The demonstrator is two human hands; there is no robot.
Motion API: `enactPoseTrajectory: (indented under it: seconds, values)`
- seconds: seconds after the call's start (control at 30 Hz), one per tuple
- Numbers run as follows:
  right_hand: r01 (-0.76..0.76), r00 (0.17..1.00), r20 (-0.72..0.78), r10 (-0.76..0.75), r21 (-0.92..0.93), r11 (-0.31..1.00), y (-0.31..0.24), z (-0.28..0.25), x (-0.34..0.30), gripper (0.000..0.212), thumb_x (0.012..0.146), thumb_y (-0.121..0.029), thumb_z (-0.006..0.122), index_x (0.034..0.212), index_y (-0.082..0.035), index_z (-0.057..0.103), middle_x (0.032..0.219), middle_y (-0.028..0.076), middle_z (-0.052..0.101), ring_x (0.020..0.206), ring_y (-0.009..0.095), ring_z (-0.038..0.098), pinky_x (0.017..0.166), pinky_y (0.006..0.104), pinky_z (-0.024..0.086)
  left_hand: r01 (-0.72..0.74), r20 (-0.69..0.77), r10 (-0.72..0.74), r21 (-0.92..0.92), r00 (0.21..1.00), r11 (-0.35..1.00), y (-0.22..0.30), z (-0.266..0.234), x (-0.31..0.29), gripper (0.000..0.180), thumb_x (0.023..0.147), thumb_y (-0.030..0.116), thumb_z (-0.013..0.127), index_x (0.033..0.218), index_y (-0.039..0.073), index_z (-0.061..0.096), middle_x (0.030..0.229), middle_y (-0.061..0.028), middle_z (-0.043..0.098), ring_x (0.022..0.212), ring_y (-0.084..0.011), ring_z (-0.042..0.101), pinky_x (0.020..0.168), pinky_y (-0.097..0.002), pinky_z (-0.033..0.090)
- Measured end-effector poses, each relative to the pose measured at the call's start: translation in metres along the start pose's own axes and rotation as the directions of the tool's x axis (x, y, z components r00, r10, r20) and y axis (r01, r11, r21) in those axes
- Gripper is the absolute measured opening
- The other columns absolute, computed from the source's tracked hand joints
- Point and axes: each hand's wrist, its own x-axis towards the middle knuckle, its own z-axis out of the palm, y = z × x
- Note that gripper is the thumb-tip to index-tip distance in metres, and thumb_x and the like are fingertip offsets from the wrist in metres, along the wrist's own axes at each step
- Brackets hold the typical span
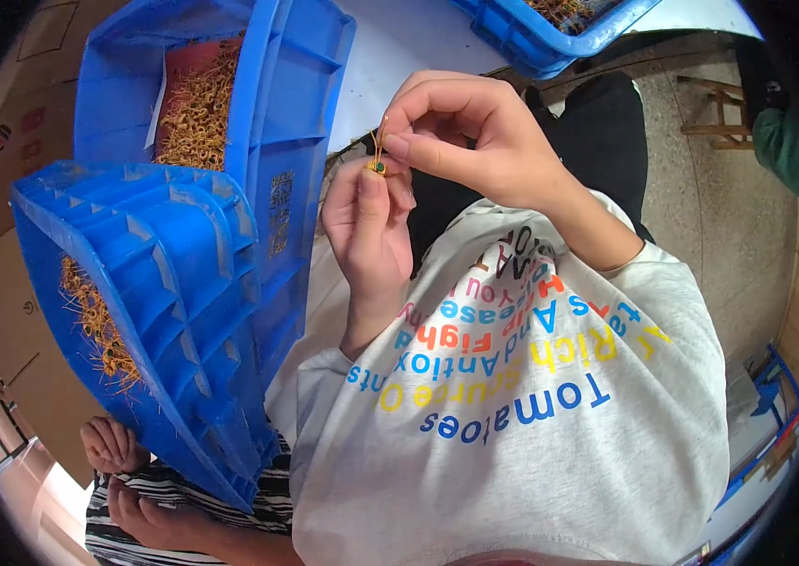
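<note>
A tiny coil [378, 168] of copper-coloured wire with a green core is held between my two hands, its thin wire ends standing up. My left hand [366, 226] pinches it from below between thumb and fingers. From the right, my right hand [479, 137] closes thumb and forefinger at the wire ends, its other fingers curled. To the left, a blue bin [300, 123] holds a heap of similar wire coils [199, 108]. A second blue bin [187, 255], tilted in front of it, shows more coils [97, 325] inside.
Another blue bin [550, 52] with coils stands on the white table [409, 47] at the top. At lower left are a co-worker's hands [149, 519] and striped clothing. A green sleeve [789, 141] and a wooden stool [720, 113] are at the right. Cardboard [17, 283] lines the left.
</note>
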Motion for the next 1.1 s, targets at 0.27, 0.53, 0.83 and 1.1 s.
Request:
enactPoseTrajectory:
  seconds: [0.27,0.53,0.83,1.1]
  values:
    - [-0.008,0.999,-0.039,0.007,-0.019,1.0,-0.003,0.0051,-0.0008,0.002,0.085,0.001,0.063,0.085,0.0,0.065,0.086,0.002,0.06,0.067,0.006,0.051,0.058,0.0153,0.039,-0.026,-0.049,0.033,0.137,0.998,0.99,-0.0008,0.0022,-0.0012,0.019,0.097,0.016,0.051,0.101,0.0,0.06,0.076,-0.0031,0.055,0.064,-0.0076,0.044,0.056,-0.0187,0.03]
    - [0.008,0.998,-0.055,-0.015,-0.118,0.993,-0.0022,0.0022,0.0004,0.002,0.085,0.002,0.063,0.083,0.0,0.064,0.084,0.003,0.059,0.065,0.007,0.051,0.057,0.0154,0.039,-0.037,-0.053,0.049,0.21,0.997,0.977,-0.0032,0.0007,-0.0021,0.017,0.097,0.014,0.052,0.1,-0.001,0.06,0.076,-0.0035,0.056,0.064,-0.0074,0.045,0.056,-0.0187,0.031]
    - [0.021,0.998,-0.049,-0.025,-0.076,0.997,0.001,0.0017,-0.0006,0.001,0.084,0.002,0.065,0.083,0.001,0.065,0.084,0.004,0.06,0.065,0.007,0.052,0.056,0.0158,0.04,0.012,-0.063,-0.006,0.089,0.998,0.996,-0.0003,0.0006,-0.0012,0.021,0.098,0.017,0.049,0.099,0.0,0.061,0.073,-0.0036,0.055,0.064,-0.0078,0.043,0.06,-0.0206,0.035]
    - [0.127,0.992,-0.016,-0.128,-0.048,0.991,0.0007,0.0006,0.0026,0.001,0.085,0.001,0.065,0.085,0.001,0.066,0.088,0.005,0.061,0.065,0.007,0.051,0.056,0.0158,0.039,0.159,0.117,-0.129,-0.304,0.985,0.939,-0.0017,-0.0046,0.002,0.029,0.1,0.023,0.045,0.099,0.0,0.064,0.064,-0.0011,0.05,0.06,-0.0089,0.039,0.067,-0.0246,0.034]
